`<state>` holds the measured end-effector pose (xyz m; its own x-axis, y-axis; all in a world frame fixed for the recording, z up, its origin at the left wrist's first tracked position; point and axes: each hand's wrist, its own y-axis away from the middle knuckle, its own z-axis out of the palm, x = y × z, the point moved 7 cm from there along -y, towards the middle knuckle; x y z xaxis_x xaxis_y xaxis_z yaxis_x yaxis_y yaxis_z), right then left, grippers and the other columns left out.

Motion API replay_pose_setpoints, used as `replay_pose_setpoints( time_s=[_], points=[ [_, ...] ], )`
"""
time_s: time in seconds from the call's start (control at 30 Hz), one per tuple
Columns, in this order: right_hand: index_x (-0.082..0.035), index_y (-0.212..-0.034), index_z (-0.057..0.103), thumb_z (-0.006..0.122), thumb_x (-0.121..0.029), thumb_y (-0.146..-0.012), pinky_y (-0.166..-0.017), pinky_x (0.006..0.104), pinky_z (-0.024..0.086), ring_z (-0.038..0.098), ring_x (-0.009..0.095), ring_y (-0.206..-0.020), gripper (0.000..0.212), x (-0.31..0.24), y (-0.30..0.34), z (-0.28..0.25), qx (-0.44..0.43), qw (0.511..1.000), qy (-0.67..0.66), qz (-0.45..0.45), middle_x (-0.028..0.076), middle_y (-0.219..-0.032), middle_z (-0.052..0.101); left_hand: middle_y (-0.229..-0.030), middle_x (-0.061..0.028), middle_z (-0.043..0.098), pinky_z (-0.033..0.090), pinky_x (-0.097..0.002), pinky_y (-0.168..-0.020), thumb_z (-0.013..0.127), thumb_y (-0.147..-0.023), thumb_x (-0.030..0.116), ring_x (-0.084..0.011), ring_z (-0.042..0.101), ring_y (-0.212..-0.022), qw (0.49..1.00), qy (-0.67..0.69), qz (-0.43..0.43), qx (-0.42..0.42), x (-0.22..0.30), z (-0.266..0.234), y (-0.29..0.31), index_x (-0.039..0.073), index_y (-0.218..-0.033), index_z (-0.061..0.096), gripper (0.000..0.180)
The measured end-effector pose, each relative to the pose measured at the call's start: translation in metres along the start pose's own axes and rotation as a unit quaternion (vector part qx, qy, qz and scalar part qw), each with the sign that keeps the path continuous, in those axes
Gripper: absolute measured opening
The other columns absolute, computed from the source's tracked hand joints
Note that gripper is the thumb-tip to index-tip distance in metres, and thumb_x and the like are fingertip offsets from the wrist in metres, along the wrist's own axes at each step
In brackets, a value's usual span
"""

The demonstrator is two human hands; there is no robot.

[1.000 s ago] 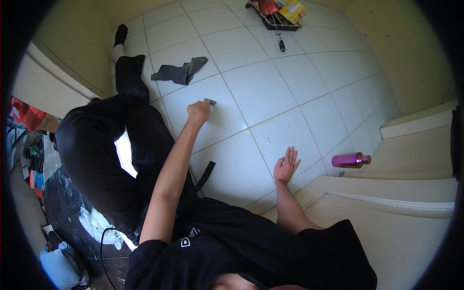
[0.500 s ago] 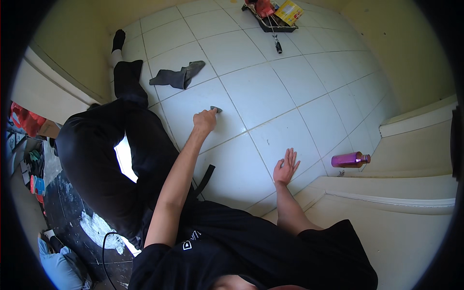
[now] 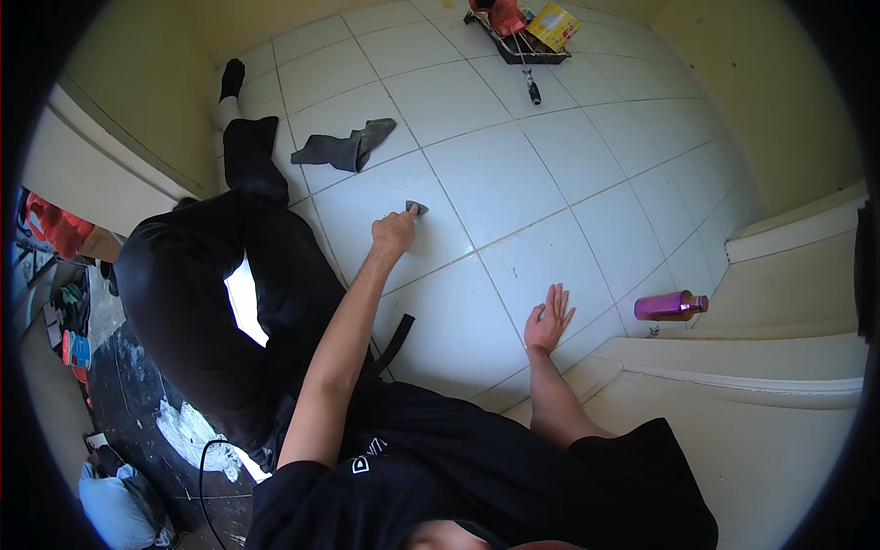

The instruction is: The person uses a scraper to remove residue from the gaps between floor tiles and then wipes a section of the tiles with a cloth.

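Observation:
My left hand (image 3: 394, 231) is closed around a small scraper with a dark, pointed blade (image 3: 417, 208). A finger reaches forward onto the blade, which lies against a white floor tile (image 3: 367, 203); the grip hides the handle. My right hand (image 3: 549, 318) rests palm down on the tiles near the wall base, fingers stretched out, holding nothing. A crumpled dark grey cloth (image 3: 341, 149) lies on the floor beyond my left hand. To the right of my right hand, a shiny purple bottle (image 3: 662, 306) lies on its side.
At the far end stands a black paint tray (image 3: 532, 57) with a yellow container (image 3: 553, 26) and something red; a black-handled tool (image 3: 533, 92) sticks out. My legs (image 3: 192, 275) stretch across the left. A cream door frame (image 3: 733, 367) borders the right. White-smeared dark flooring (image 3: 188, 435) shows lower left.
The whole view has shifted slightly. The scraper blade shows a little more of its flat side beyond my left fingers. My right hand stays flat at the same place on the tiles.

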<state>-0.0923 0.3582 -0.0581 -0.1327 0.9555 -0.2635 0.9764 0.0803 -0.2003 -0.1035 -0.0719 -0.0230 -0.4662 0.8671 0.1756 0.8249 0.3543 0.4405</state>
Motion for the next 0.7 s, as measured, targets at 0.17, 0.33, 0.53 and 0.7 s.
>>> replay_pose_setpoints(
  time_s=[0.17,0.33,0.53,0.7],
  points=[
    [-0.011,-0.156,0.048,0.050,-0.015,-0.096,-0.130,0.0536,0.012,0.030,0.025,-0.157,0.060,0.000,0.001,0.000,0.000,1.000,0.002,-0.003,0.004,-0.167,0.039,-0.120,-0.0098,0.075,0.057,-0.0458,-0.090,0.051,-0.104,0.027,-0.0291,0.073,-0.109,0.997,-0.052,0.031,-0.038,0.004,0.008,-0.004,0.030,-0.155,0.050,0.050],
    [-0.011,-0.155,0.048,0.049,-0.016,-0.097,-0.130,0.0534,0.012,0.030,0.025,-0.157,0.059,0.001,0.000,0.001,0.000,1.000,0.002,-0.003,0.004,-0.167,0.039,-0.111,-0.0099,0.077,0.058,-0.0425,-0.087,0.048,-0.100,0.015,-0.0278,0.076,-0.104,0.999,0.015,0.022,0.026,0.009,0.002,0.008,0.026,-0.144,0.062,0.047],
    [-0.011,-0.155,0.048,0.049,-0.017,-0.097,-0.130,0.0535,0.012,0.029,0.025,-0.157,0.059,0.001,0.000,0.001,-0.004,1.000,0.005,-0.002,0.004,-0.167,0.039,-0.111,-0.0098,0.077,0.059,-0.0431,-0.086,0.047,-0.100,0.015,-0.0283,0.076,-0.102,0.998,-0.034,0.040,0.022,0.020,-0.003,0.012,0.026,-0.148,0.059,0.050],
    [-0.013,-0.159,0.044,0.048,-0.015,-0.098,-0.130,0.0520,0.010,0.028,0.025,-0.158,0.061,0.001,0.000,0.002,-0.013,1.000,0.008,0.002,0.004,-0.168,0.038,-0.111,-0.0100,0.077,0.059,-0.0442,-0.084,0.047,-0.102,0.017,-0.0296,0.076,-0.101,0.999,-0.022,0.045,-0.001,0.019,0.005,0.008,0.029,-0.152,0.053,0.052]
  ],
)
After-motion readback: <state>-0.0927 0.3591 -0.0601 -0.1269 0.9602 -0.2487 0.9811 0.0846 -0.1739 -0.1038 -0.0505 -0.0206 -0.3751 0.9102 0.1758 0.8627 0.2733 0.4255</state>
